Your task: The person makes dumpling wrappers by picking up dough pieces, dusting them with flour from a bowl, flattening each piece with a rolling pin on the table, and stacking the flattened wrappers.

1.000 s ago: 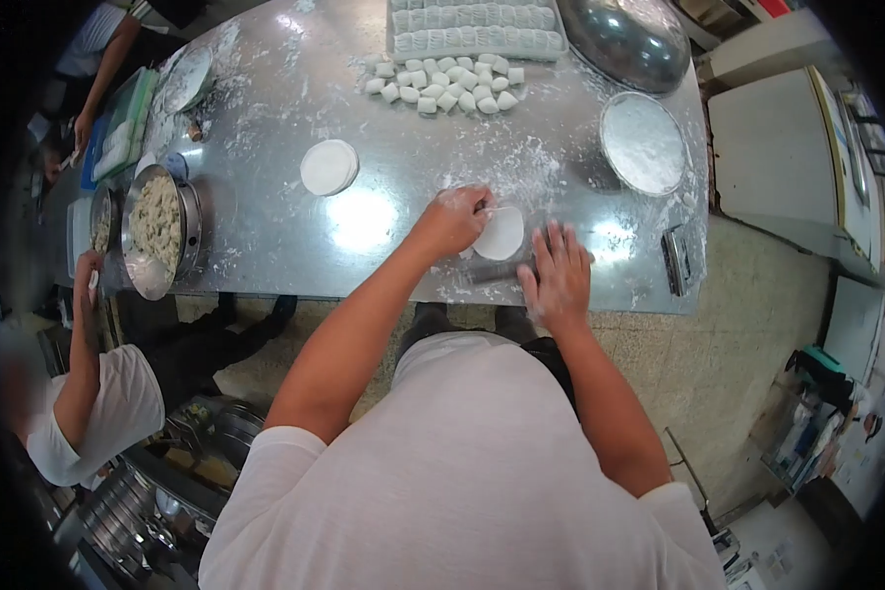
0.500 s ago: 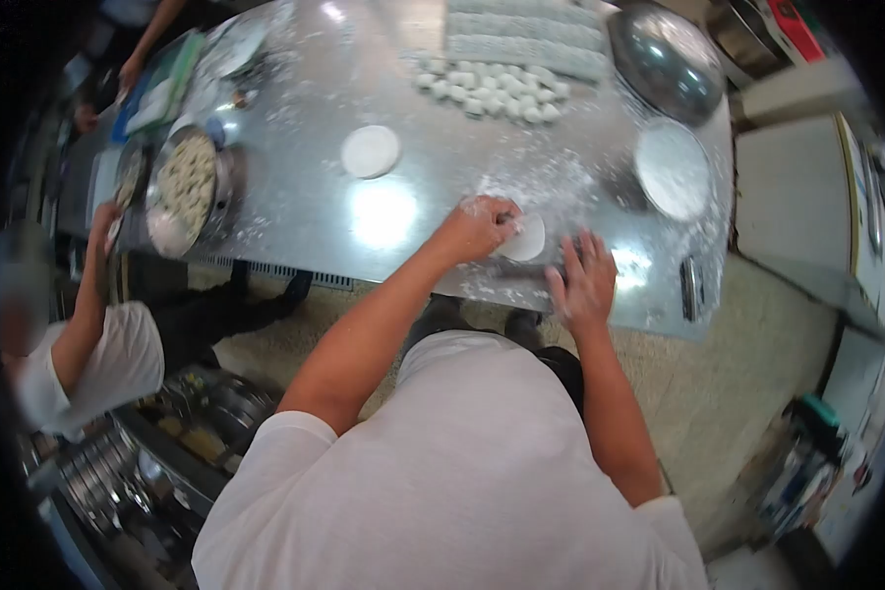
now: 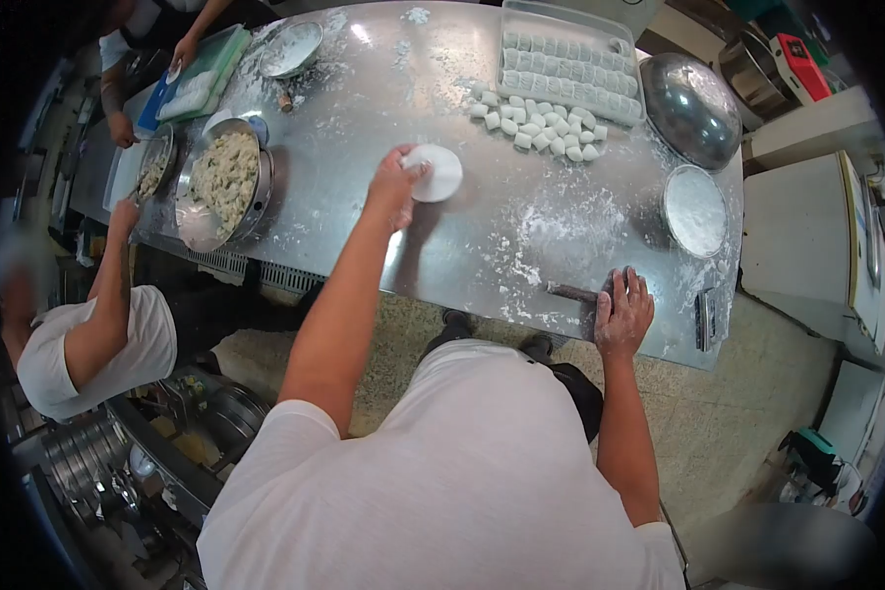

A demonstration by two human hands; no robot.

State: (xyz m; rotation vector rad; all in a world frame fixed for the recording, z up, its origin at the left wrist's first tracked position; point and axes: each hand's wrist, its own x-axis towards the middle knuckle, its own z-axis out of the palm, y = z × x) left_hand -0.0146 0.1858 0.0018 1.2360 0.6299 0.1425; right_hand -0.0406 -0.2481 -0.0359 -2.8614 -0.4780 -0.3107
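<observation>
My left hand (image 3: 397,187) pinches the left edge of a white round dough wrapper (image 3: 435,173), over the spot of the wrapper stack on the steel table (image 3: 482,231). Whether it lies on the stack or just above is hard to tell. Near the front edge on the right, my right hand (image 3: 623,317) rests with fingers spread on the end of a dark rolling pin (image 3: 572,292). Loose flour surrounds the pin. Several small dough pieces (image 3: 541,126) lie farther back, in front of a clear tray (image 3: 572,74) with rows of dough pieces.
A bowl of flour (image 3: 695,210), a metal dome (image 3: 691,108) and a metal tool (image 3: 705,320) are at the right. At the left stand a large bowl of filling (image 3: 224,177) and a small floured bowl (image 3: 291,49). Two co-workers handle things along the left side.
My left hand has moved left with the wrapper, from beside the pin to the stack. My right hand stays on the pin's end. The camera view has shifted.
</observation>
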